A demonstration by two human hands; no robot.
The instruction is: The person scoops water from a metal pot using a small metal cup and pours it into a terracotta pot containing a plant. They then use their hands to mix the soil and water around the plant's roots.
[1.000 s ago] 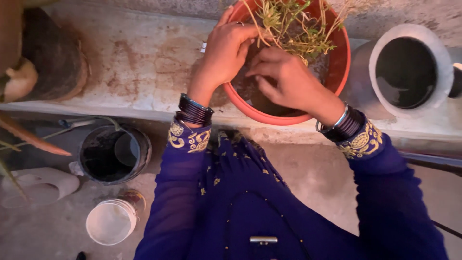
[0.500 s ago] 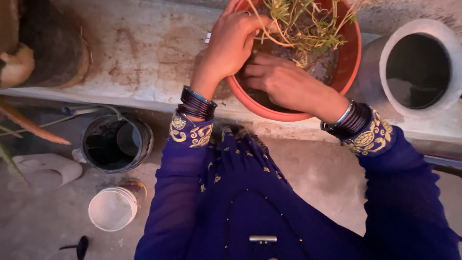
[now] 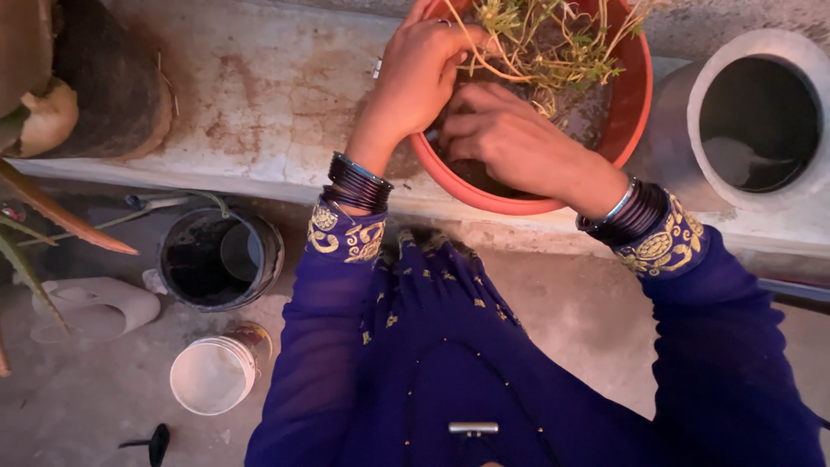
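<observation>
Both our hands were in the orange pot (image 3: 624,104) at upper centre on the ledge (image 3: 259,95): left hand (image 3: 421,73) curled over the rim by the plant (image 3: 545,43), right hand (image 3: 510,143) pressed fingers-down into soil, having shifted slightly since a moment earlier; neither visibly gripped anything.

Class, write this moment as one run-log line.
left hand: on plant stems | right hand: fingers in soil | orange pot: on ledge

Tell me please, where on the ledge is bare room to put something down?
The widest free patch of the ledge lies between the dark round pot at the far left and the orange pot. It is crowded around the orange pot, where the left hand and right hand work, with the grey pot close beside.
</observation>
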